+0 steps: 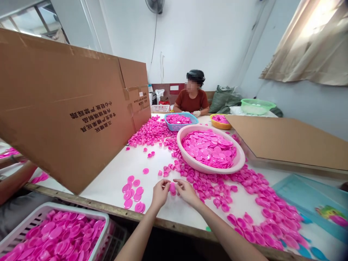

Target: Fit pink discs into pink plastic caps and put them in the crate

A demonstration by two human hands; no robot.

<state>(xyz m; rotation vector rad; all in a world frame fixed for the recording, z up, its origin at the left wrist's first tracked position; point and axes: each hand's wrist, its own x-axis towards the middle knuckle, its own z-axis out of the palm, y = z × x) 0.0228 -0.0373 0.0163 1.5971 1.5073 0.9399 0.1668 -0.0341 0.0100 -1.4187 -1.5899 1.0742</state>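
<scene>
Near the front edge of the table, my left hand (pixel 161 192) pinches a small pink plastic piece (pixel 172 187) from its left side. My right hand (pixel 186 190) has its fingertips closed against the same piece from the right. The fingers partly cover the piece, so its exact shape is hard to make out. To the left of my hands lie several flat pink discs (pixel 132 193) on the white tabletop. Loose pink cup-shaped pieces (pixel 208 186) are heaped to the right. Beyond them stands a pale pink basin (pixel 243 159) full of pink discs.
A large cardboard box (pixel 67 98) stands on the left; a cardboard sheet (pixel 288 139) lies at right. White crate (pixel 104 219) of pink parts sits below the table edge. Blue basket (pixel 181 127) and yellow basin (pixel 220 125) are near a seated person (pixel 192 99). Another person's arm (pixel 16 177) shows left.
</scene>
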